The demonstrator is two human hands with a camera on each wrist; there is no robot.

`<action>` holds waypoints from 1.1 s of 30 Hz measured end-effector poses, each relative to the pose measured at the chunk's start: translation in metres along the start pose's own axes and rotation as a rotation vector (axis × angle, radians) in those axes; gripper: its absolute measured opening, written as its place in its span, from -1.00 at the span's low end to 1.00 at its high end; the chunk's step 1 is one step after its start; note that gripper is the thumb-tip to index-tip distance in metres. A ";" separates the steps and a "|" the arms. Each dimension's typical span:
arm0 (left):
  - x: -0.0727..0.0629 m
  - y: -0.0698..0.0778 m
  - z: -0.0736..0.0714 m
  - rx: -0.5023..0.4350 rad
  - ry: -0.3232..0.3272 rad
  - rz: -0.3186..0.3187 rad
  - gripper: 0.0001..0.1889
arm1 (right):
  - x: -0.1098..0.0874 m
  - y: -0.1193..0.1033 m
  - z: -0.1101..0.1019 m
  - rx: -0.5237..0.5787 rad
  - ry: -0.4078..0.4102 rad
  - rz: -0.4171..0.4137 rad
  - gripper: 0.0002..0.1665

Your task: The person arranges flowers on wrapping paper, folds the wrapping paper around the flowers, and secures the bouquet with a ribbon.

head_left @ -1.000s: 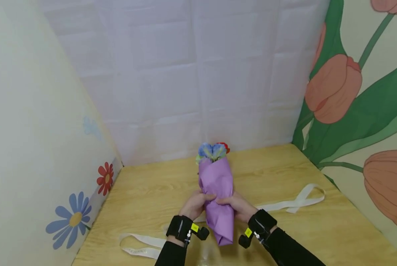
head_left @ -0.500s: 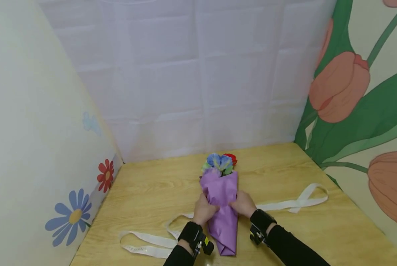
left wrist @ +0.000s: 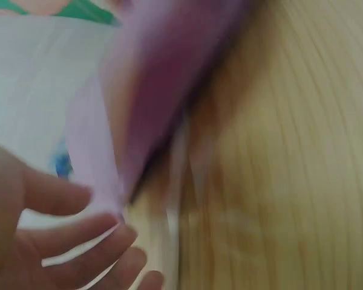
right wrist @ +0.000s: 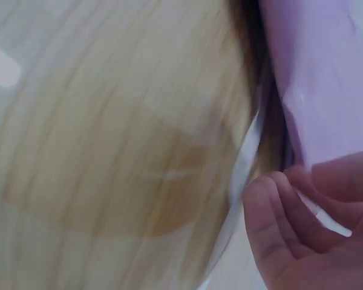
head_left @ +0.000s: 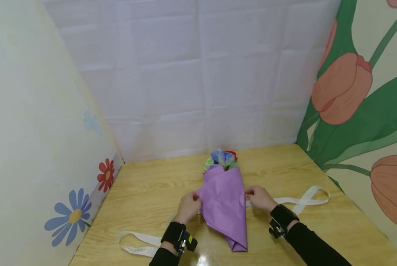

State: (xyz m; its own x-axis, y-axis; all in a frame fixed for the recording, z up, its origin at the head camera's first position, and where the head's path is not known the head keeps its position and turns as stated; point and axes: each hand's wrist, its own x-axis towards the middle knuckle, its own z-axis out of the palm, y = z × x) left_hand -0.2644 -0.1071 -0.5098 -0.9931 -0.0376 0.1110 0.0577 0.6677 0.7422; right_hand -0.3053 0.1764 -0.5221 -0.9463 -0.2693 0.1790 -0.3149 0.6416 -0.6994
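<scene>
A bouquet wrapped in purple wrapping paper (head_left: 223, 203) lies on the table, its blue, red and pale green flowers (head_left: 223, 158) showing at the far end. My left hand (head_left: 189, 207) pinches the paper's left edge, which flares outward; the left wrist view shows thumb and forefinger on that lilac edge (left wrist: 97, 145). On the other side, my right hand (head_left: 260, 197) holds the paper's right edge (right wrist: 327, 115) between thumb and forefinger. A white ribbon (head_left: 286, 200) passes under the bouquet and comes out by both hands. The stems are hidden inside the paper.
Looped ribbon ends lie on both sides, the left one (head_left: 141, 251) bearing faint lettering. The wooden table (head_left: 158, 181) meets a white sheet (head_left: 158, 92) behind and flower-painted walls left and right.
The hands have moved apart from the middle of the bouquet to its two edges. The wrap looks wider and looser, its left flap spread out. The bouquet has shifted slightly right.
</scene>
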 end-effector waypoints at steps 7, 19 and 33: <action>-0.009 -0.009 -0.014 0.140 -0.089 0.114 -0.89 | -0.006 -0.007 -0.002 -0.022 -0.064 -0.008 -0.83; -0.009 0.030 0.016 -0.139 -0.070 -0.081 -0.58 | 0.005 -0.048 0.043 0.958 -0.051 0.495 -0.41; -0.019 0.057 0.046 -0.352 -0.062 -0.139 -0.23 | 0.008 -0.055 0.053 1.257 -0.074 0.408 -0.51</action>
State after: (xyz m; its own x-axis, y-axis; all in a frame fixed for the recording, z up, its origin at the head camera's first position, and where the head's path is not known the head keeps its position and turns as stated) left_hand -0.2472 -0.0337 -0.5003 -0.9976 -0.0579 -0.0390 -0.0574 0.3625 0.9302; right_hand -0.2918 0.1007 -0.5189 -0.9373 -0.2813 -0.2059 0.3099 -0.4020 -0.8616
